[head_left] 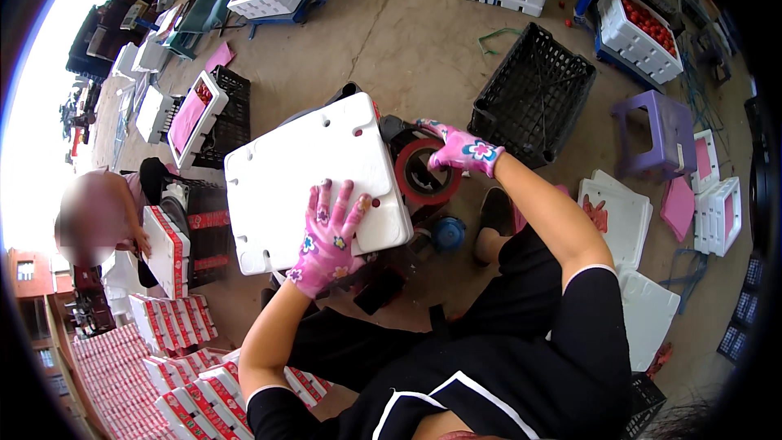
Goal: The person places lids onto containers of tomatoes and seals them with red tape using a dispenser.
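Observation:
A white foam box (301, 171) with small round recesses in its top stands in front of me, slightly tilted in view. My left hand (332, 240), in a pink flowered glove, lies on its near part with fingers spread. At the box's right side is a dark tape dispenser (397, 132) carrying a roll of red tape (432, 199). My right hand (468, 151), gloved the same way, grips this dispenser, fingers over its top and thumb beside the roll. Some of the grip is hidden. Red tape shows at the box's far right corner.
A black crate (533, 94) lies right of the box, near a purple stool (656, 134). White foam lids (643, 318) lie by my right side. At left, a person (122, 208) handles a taped box (165, 253); stacked boxes (171, 322) stand nearby. A blue round object (449, 234) sits below the dispenser.

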### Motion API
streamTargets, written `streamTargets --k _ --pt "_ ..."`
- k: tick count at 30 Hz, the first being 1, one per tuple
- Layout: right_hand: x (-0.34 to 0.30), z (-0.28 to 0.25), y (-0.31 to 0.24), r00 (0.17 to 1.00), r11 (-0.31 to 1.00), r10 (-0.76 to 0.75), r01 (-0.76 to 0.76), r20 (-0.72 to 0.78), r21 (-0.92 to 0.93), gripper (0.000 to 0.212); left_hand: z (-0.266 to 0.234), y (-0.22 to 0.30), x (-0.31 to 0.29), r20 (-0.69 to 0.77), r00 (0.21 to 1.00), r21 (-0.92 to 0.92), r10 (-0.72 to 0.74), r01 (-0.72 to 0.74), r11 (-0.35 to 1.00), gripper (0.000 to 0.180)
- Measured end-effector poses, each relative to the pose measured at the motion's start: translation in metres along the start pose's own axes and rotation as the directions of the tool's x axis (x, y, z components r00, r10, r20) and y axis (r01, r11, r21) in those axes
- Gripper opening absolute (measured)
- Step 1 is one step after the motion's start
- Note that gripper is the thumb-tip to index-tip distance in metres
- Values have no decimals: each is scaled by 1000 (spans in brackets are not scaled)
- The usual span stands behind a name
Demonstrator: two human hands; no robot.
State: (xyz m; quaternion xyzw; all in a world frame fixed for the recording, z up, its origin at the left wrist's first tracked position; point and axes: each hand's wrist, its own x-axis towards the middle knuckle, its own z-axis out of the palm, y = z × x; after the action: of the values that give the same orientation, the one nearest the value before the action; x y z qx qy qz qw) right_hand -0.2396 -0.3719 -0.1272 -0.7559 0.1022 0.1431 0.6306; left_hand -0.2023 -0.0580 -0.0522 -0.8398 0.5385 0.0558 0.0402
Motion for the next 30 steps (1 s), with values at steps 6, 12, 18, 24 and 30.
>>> streamTargets --k 6,12,18,24,30 --pt "-14 -23 -2 999 985 -21 27 35 -168 89 7 7 21 -104 987 -67 -119 113 991 106" --pt "-161 43 32 998 999 40 -40 -50 9 91 20 14 41 -119 940 -36 -319 317 948 105" --pt "-160 103 -3 967 960 203 -166 -154 224 89 19 18 55 -147 907 -4 -394 397 918 107" --pt "-93 122 4 965 942 44 47 -259 333 83 8 -27 -1 -26 994 -443 -104 82 893 102" --pt "32 48 -7 971 976 -17 69 -240 208 65 1 -32 -85 66 989 -114 -133 140 984 120"
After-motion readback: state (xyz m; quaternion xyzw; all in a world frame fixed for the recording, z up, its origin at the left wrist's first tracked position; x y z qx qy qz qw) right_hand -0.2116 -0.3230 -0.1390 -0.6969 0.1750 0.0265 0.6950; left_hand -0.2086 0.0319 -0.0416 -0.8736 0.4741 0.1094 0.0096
